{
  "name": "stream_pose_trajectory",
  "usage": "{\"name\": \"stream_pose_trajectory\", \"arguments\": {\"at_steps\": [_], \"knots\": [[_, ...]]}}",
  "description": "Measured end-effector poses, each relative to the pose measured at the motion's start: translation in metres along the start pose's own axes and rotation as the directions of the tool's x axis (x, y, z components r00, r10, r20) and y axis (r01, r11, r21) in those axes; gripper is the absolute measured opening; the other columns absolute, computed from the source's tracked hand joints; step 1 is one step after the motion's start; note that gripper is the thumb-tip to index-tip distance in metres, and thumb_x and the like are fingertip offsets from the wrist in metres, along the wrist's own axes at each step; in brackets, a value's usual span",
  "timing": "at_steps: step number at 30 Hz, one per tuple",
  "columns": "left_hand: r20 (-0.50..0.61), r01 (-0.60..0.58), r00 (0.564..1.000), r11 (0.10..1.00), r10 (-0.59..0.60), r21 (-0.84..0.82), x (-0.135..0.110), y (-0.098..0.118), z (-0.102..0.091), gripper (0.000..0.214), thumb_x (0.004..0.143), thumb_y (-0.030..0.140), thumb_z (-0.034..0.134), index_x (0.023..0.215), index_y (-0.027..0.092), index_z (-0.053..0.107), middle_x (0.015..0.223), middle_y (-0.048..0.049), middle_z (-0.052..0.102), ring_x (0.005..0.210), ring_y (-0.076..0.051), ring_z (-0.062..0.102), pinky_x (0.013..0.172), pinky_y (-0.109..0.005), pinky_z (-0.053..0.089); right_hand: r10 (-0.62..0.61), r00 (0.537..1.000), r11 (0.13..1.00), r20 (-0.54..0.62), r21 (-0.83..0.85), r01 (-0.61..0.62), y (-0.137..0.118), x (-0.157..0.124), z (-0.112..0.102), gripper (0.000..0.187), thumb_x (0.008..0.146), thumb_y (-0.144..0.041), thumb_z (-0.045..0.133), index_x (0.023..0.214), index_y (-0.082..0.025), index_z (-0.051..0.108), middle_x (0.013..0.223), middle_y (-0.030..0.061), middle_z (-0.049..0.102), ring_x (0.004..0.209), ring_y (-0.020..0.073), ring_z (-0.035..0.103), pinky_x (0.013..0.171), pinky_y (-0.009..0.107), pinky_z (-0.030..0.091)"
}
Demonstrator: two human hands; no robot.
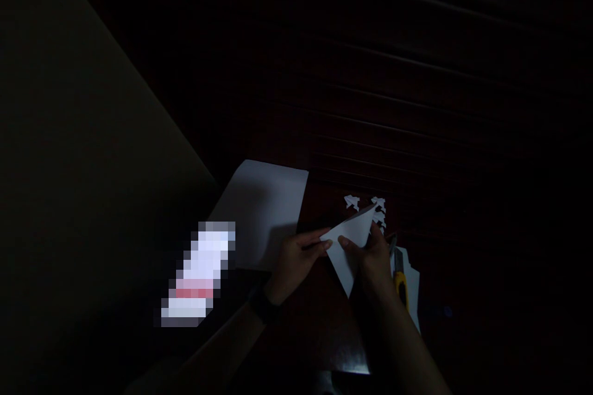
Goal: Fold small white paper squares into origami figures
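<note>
Between my two hands is a white sheet of paper (351, 251) folded into a triangle, lifted above the dark table. My left hand (296, 257) pinches its left corner between thumb and fingers; a dark band circles that wrist. On the right side, my right hand (374, 259) grips the paper with the thumb on the front face and fingers behind its edge. Just beyond the paper lie several small folded white paper pieces (352, 202), some partly hidden by the paper and my right hand.
A stack of white paper (273, 197) lies left of my hands. A lit, pixelated screen (199, 271) glows at lower left. Right of my right forearm, a yellow utility knife (400, 284) rests on white paper pieces (414, 287). A pale wall (69, 136) borders the left; the surroundings are very dark.
</note>
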State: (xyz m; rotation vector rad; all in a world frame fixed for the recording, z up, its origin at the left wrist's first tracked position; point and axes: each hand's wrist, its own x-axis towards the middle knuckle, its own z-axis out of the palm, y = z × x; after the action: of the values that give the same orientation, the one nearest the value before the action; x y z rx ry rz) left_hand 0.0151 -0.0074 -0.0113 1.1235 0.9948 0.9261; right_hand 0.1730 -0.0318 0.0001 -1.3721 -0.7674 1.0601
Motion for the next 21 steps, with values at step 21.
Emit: {"name": "stream_pose_trajectory", "arguments": {"at_steps": [21], "knots": [[-0.002, -0.013, 1.000, 1.000, 0.013, -0.026, -0.0001, 0.0030, 0.0003, 0.036, 0.074, 0.029, 0.070, 0.109, 0.019, 0.066, 0.100, -0.0055, 0.072, 0.089, -0.020, 0.068, 0.081, -0.032, 0.056, 0.005, 1.000, 0.999, 0.018, -0.035, -0.005, -0.0055, 0.0001, -0.0003, 0.056, 0.059, -0.026, 0.080, 0.109, -0.022, 0.055, 0.099, 0.0053, 0.069, 0.086, 0.0245, 0.065, 0.073, 0.037, 0.053]]}}
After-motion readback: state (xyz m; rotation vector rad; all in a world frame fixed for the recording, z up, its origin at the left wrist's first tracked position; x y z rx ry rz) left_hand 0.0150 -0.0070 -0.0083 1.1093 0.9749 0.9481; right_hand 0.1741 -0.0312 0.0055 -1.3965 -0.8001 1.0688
